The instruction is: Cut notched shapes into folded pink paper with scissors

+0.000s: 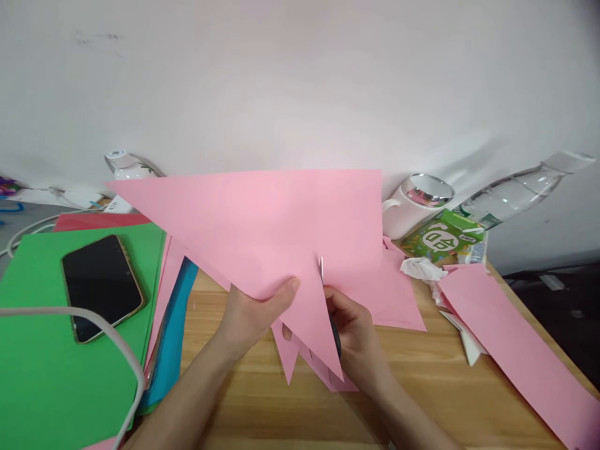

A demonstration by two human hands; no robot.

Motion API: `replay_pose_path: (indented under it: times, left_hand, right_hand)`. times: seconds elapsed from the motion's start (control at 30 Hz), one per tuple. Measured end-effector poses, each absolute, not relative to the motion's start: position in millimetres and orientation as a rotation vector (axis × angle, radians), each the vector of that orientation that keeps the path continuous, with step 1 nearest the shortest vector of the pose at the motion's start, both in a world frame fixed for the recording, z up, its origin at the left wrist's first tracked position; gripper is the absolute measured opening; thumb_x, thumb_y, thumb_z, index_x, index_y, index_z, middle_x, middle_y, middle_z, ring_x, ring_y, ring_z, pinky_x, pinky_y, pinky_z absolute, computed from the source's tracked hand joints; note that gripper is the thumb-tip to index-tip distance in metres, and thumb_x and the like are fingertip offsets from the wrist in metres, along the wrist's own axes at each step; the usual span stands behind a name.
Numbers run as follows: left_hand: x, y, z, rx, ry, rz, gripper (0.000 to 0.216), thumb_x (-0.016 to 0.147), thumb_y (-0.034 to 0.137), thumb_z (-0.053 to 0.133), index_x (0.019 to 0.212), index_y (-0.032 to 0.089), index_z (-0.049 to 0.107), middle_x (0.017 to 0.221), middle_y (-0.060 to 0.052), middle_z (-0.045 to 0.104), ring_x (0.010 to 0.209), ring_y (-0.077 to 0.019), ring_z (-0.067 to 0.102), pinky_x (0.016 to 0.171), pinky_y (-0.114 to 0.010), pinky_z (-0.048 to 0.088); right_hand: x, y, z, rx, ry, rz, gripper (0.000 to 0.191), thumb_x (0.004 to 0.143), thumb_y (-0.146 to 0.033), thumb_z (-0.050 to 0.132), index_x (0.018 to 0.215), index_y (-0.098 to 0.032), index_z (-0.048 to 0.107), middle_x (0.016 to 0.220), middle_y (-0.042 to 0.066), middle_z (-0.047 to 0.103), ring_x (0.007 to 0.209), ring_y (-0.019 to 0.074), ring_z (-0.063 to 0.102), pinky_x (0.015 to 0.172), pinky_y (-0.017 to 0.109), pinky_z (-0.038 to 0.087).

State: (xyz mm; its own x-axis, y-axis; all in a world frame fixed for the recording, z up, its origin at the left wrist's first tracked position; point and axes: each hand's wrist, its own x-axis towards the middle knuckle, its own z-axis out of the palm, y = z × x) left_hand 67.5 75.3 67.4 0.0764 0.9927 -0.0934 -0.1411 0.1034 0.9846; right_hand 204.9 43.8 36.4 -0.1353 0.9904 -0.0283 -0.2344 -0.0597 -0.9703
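Note:
A large sheet of pink paper (262, 219) is held up above the table, slanting to a long point at its left. My left hand (257, 312) pinches its lower edge, thumb on top and fingers mostly behind. Scissors (336, 337) with a black handle are in my right hand (351, 331), closed around the handle. One thin blade tip shows on the face of the sheet, at the upper end of a cut that runs down to the lower edge. The rest of the scissors is hidden by paper and fingers. Pink paper pieces (287, 359) are visible below the sheet.
At left, a phone (103, 284) lies on green paper (32, 300), with a white cable (112, 344) crossing in front. A white mug (412, 203), a green box (440, 237) and a clear bottle (515, 187) stand back right. A pink strip (515, 350) lies along the right edge.

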Motion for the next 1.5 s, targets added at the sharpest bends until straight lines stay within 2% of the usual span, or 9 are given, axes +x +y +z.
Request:
replay_pose_path:
  times: [0.3,0.63,0.97,1.2,1.5]
  left_hand:
    - [68.9,72.0,67.1,1.097,1.064,1.072,0.026,0.072,0.028,0.065,0.051,0.020,0.053,0.038,0.002,0.053,0.029,-0.0126,0.050,0.026,-0.022,0.041]
    - [69.8,72.8,66.9,1.051,1.063,1.080,0.024,0.070,0.029,0.067,0.052,0.020,0.054,0.038,0.002,0.053,0.028,-0.0123,0.049,0.026,-0.022,0.041]
    - [69.2,73.2,66.1,1.043,1.023,1.094,0.023,0.071,0.026,0.066,0.052,0.019,0.054,0.039,0.002,0.054,0.029,-0.0114,0.049,0.026,-0.020,0.040]
    - [73.6,69.8,65.7,1.041,1.026,1.071,0.026,0.073,0.028,0.065,0.052,0.018,0.053,0.038,0.002,0.053,0.029,-0.0108,0.049,0.027,-0.019,0.039]
    - [70.9,71.4,61.9,1.086,0.978,1.049,0.025,0.074,0.026,0.063,0.054,0.017,0.053,0.040,0.002,0.054,0.031,-0.0101,0.049,0.028,-0.019,0.038]
  right_hand:
    - [206.5,46.9,37.7,-1.043,-1.127,1.366,0.033,0.062,-0.022,0.079,0.091,-0.020,0.063,0.083,0.003,0.069,0.075,0.0185,0.063,0.068,0.030,0.052]
    - [206.0,45.2,37.0,-1.064,-1.133,1.329,0.027,0.063,-0.025,0.078,0.086,-0.020,0.064,0.076,0.002,0.069,0.072,0.0185,0.063,0.062,0.028,0.052]
    - [204.8,44.8,37.5,-1.026,-1.090,1.356,0.019,0.066,-0.016,0.074,0.082,-0.021,0.064,0.073,0.001,0.070,0.072,0.0186,0.065,0.058,0.026,0.053]
    - [208.2,46.2,39.2,-1.041,-1.094,1.307,0.037,0.061,-0.013,0.077,0.095,-0.021,0.062,0.091,0.003,0.069,0.083,0.0187,0.063,0.072,0.029,0.052]
    - [209.2,47.6,36.7,-1.022,-1.092,1.318,0.036,0.062,-0.012,0.077,0.093,-0.022,0.063,0.088,0.001,0.069,0.080,0.0168,0.062,0.070,0.027,0.052]
